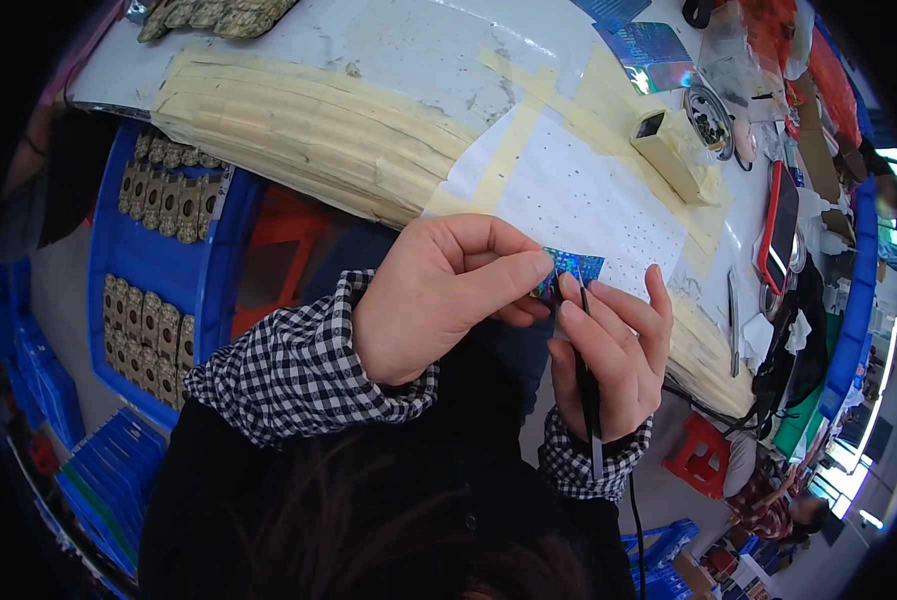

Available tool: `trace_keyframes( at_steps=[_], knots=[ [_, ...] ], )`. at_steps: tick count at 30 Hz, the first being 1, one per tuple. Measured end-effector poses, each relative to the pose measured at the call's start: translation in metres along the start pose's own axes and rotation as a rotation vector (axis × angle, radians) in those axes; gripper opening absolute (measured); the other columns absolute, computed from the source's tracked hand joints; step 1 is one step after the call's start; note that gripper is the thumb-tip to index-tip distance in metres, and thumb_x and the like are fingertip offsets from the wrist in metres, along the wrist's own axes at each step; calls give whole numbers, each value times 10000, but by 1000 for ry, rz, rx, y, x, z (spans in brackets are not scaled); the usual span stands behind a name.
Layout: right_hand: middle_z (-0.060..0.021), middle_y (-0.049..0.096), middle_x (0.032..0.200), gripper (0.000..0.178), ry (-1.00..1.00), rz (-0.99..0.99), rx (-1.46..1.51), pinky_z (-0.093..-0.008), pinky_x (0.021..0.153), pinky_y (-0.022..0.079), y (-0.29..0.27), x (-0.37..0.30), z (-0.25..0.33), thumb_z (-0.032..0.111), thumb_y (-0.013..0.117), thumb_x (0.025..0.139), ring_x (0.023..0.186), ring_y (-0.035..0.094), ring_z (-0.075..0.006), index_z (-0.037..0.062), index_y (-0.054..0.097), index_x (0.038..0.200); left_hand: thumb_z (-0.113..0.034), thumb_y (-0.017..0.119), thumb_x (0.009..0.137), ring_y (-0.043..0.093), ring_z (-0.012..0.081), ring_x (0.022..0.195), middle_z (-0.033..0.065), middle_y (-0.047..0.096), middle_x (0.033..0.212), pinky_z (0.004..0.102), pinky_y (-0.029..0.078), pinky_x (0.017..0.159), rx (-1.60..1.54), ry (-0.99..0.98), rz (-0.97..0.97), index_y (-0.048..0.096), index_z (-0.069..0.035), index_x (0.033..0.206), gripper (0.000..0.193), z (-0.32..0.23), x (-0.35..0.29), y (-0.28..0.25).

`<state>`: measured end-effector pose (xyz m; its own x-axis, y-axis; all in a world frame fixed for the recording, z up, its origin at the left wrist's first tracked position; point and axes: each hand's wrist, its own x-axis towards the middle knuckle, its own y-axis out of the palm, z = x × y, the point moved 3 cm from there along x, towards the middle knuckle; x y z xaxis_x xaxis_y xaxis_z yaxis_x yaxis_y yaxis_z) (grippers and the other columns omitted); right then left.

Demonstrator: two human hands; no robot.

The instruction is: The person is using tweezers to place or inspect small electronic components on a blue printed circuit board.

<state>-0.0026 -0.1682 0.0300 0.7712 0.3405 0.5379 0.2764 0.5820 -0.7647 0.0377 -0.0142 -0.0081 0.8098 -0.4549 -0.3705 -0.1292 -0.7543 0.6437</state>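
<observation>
Between the thumb and fingers of my left hand [438,300] is a small holographic blue sticker sheet [582,266], held just above the table's near edge. My right hand [613,365] grips a dark pair of tweezers [589,400], its tips up against the sheet and its tail end pointing down toward my cuff. The ring and little fingers of that hand are raised away from it. Whether a sticker sits in the tips is too small to tell. Beyond both hands lies a white paper sheet [578,185], dotted with tiny dark specks and taped down.
A cream taped box [683,160] and a round dish of dark green bits [708,125] stand at the right. Past them are a red-edged phone [778,225] and metal tweezers [734,325]. At left, a blue tray [183,265] holds several camouflage-patterned parts [173,205]. Padded tape covers the table edge [308,125].
</observation>
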Motion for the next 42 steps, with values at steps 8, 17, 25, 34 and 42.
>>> trace_keyframes(
  at_steps=[8,17,25,34,42],
  knots=[
    [-9,676,1018,346,-48,59,-208,-478,969,417,-3,0,6,351,694,788,936,591,-183,166,686,1080,-119,604,901,639,101,761,65,655,871,221,540,678,14,3,-2,624,7,963,141,0,0,-1],
    [37,643,1062,293,-120,42,-238,-473,973,425,0,-3,4,358,669,809,964,582,-175,208,701,1060,-131,626,891,632,92,746,78,668,862,216,526,685,-13,-1,-18,633,32,975,184,2,0,-2],
    [36,644,1062,300,-84,29,-179,-486,1002,399,-4,-5,1,375,655,813,978,581,-179,202,702,1055,-134,627,891,636,97,740,82,669,859,219,529,684,-2,-1,-17,631,34,976,188,1,0,-2],
    [-69,653,1008,309,78,-128,-181,-501,992,384,-19,-2,-25,255,657,830,954,598,-250,66,675,1074,-114,603,902,663,139,719,90,665,857,222,540,646,16,-10,-19,612,14,956,139,1,0,-2],
    [-117,669,992,307,197,-65,-147,-493,1009,364,-18,8,-54,9,650,785,986,594,-286,9,650,1091,-124,604,901,662,143,717,92,665,843,223,537,638,35,-10,-9,610,12,949,145,1,1,-3]
  ],
)
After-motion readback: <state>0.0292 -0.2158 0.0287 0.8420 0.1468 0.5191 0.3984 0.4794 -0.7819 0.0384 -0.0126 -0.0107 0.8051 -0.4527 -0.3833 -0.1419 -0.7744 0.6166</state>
